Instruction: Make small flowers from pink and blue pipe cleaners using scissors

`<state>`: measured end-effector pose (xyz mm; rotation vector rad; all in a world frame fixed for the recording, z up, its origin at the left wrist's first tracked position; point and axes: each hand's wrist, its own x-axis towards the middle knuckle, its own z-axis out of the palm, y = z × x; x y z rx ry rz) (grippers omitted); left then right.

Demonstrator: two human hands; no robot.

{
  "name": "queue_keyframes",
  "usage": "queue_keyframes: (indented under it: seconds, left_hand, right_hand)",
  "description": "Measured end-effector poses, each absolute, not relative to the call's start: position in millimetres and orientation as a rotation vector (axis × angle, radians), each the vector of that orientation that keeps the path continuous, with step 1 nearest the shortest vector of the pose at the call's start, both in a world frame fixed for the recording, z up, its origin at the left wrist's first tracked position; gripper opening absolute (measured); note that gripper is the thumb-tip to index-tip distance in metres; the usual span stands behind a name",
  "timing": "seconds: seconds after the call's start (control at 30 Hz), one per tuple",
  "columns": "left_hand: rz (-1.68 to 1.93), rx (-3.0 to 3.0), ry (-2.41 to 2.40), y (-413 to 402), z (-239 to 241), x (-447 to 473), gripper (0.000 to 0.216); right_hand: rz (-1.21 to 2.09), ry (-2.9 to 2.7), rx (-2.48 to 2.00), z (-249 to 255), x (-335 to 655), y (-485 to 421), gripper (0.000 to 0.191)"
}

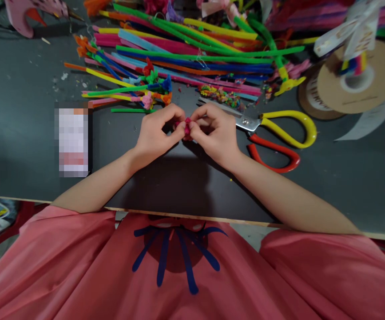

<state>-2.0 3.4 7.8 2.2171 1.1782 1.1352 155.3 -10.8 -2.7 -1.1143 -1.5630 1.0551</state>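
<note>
Between my fingertips is a small, fuzzy magenta pipe-cleaner piece (188, 127), bunched up and partly hidden. My left hand (159, 129) pinches its left side with thumb and forefinger. From the other side, my right hand (215, 133) pinches it the same way. Scissors (245, 123) with one yellow and one red handle lie just right of my right hand, their blades partly behind it. Just beyond both hands lie finished-looking pipe-cleaner flowers (148, 84) with coloured stems, and a heap of tiny colourful clippings (220, 95).
Long pipe cleaners (192, 53) in many colours spread across the back of the dark table (22, 111). A phone (74, 142) with a blurred screen lies at left. Ribbon spools (379, 89) stand at right, and a pink glue gun (22, 18) sits at the far left.
</note>
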Motion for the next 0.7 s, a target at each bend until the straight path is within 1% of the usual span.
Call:
queue_keyframes:
  seconds: [0.17,0.37,0.47,0.7]
  left_hand:
    - [1.147,2.131,1.166,5,6,-3,0.005]
    - [1.069,1.950,1.214,9,1,-6,0.025]
    - [1.093,2.001,1.236,10,0,-5,0.030]
    - [1.074,2.033,1.282,11,1,-4,0.034]
  right_hand:
    - [1.102,-1.534,-1.059,-2,156,-9,0.013]
    - [1.191,-1.408,-1.046,1,156,-2,0.032]
    - [1.219,-1.384,-1.045,1,157,0,0.033]
    - [1.267,-1.335,-1.050,-2,157,3,0.037]
